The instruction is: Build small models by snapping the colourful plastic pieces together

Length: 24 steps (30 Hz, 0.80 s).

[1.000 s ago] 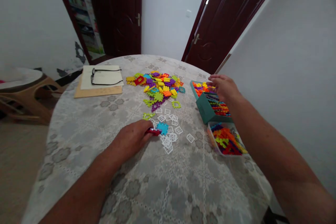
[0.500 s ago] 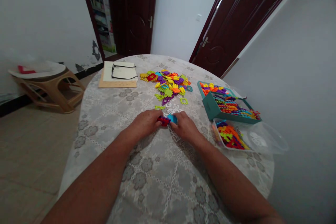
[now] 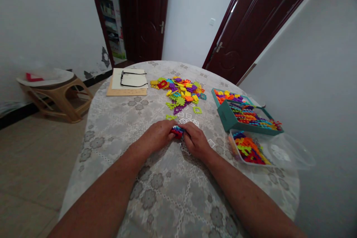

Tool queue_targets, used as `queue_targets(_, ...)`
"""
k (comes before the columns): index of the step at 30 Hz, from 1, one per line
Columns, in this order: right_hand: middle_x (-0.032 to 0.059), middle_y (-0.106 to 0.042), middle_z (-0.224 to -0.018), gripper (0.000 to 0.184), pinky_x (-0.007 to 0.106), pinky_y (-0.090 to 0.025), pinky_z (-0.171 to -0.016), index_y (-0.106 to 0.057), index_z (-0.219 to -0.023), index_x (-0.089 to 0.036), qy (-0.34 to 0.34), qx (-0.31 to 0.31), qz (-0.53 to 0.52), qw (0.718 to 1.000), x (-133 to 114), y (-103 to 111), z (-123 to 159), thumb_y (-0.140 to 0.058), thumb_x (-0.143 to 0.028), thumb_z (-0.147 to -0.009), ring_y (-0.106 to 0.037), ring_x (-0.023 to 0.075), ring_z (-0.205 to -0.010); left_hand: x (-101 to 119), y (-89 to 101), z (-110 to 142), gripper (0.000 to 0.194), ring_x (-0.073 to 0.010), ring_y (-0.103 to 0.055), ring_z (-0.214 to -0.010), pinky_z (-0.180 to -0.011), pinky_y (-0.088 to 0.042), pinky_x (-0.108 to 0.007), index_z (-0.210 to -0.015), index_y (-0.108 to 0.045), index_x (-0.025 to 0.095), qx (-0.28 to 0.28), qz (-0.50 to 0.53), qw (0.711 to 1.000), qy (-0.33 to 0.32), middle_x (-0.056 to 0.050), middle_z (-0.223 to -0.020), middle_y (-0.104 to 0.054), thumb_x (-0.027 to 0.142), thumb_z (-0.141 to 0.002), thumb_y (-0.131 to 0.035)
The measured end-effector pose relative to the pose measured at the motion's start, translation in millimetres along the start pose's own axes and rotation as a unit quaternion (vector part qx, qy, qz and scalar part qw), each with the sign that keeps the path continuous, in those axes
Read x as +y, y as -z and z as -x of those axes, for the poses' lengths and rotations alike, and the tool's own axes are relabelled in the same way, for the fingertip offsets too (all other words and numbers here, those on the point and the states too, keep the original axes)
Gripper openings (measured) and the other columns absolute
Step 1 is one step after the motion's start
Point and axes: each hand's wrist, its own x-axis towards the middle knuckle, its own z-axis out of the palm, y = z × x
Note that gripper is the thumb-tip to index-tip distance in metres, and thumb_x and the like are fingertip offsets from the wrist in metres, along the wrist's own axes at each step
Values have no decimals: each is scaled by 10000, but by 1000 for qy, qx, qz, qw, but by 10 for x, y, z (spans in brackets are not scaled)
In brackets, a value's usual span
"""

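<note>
Between my two hands is a small bundle of plastic interlocking toy pieces (image 3: 177, 132), red, blue and purple, held just above the tablecloth. My left hand (image 3: 159, 135) is closed on its left side, fingers bent over it. From the right, my right hand (image 3: 196, 139) grips the same bundle with thumb and fingers; parts of it are hidden by both hands. Just beyond lies a loose pile of colourful interlocking pieces (image 3: 181, 93), with a lime-green frame piece (image 3: 197, 110) at its near right edge.
A teal box (image 3: 245, 121) of sorted pieces stands at the right, before a clear plastic tub (image 3: 234, 150) of more pieces. Black glasses (image 3: 134, 84) rest on papers (image 3: 114, 92) at the back left. A brown stool (image 3: 64, 100) stands left of the round table (image 3: 156, 200).
The blue piece in my right hand has come against the red ones in my left, and they now sit stacked together. My hands have drawn closer. The view has shifted slightly.
</note>
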Motion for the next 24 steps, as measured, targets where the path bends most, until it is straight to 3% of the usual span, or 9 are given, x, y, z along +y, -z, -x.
queue_targets(3,93,-689,-1152,421,420,-538,-960,-622,-1347,-249,12,-9,-20,1000,-22,28,10,-468,-140,-971,-641,238,-1070,9,-10,-8,172,-236,-647,-1043,-939,-474,-349,-1071,-688,207,10,-22,1000,-9,-83,-1116,-721,226,-945,-572)
queue_targets(7,102,-682,-1222,425,425,-527,-979,-587,-1392,-238,24,-19,-24,999,-54,55,17,-557,-204,-970,-637,246,-1101,1,-26,-4,176,-231,-630,-1016,-924,-474,-350,-1060,-691,197,21,-23,999,-17,-87,-1085,-698,221,-942,-563)
queue_targets(13,99,-698,-1137,323,410,-526,-934,-638,-1279,-232,3,-19,34,999,-25,5,-1,-602,-216,-958,-638,256,-1043,-33,-45,-32,160,-238,-625,-1008,-934,-471,-361,-1045,-682,199,9,-32,999,-7,-85,-1071,-704,239,-928,-581)
queue_targets(19,87,-698,-1107,311,382,-543,-903,-632,-1248,-235,-29,51,15,998,1,13,-2,-574,-193,-945,-656,235,-990,4,-36,-37,194,-228,-619,-1105,-982,-460,-341,-1132,-656,228,57,2,998,-36,-74,-1158,-692,290,-981,-552)
queue_targets(24,84,-717,-1130,323,390,-548,-933,-645,-1250,-236,-12,3,-4,1000,-27,59,7,-605,-203,-931,-667,238,-1029,27,-5,-22,160,-228,-634,-1033,-930,-464,-343,-1070,-676,233,29,4,999,-27,-65,-1109,-712,304,-974,-570)
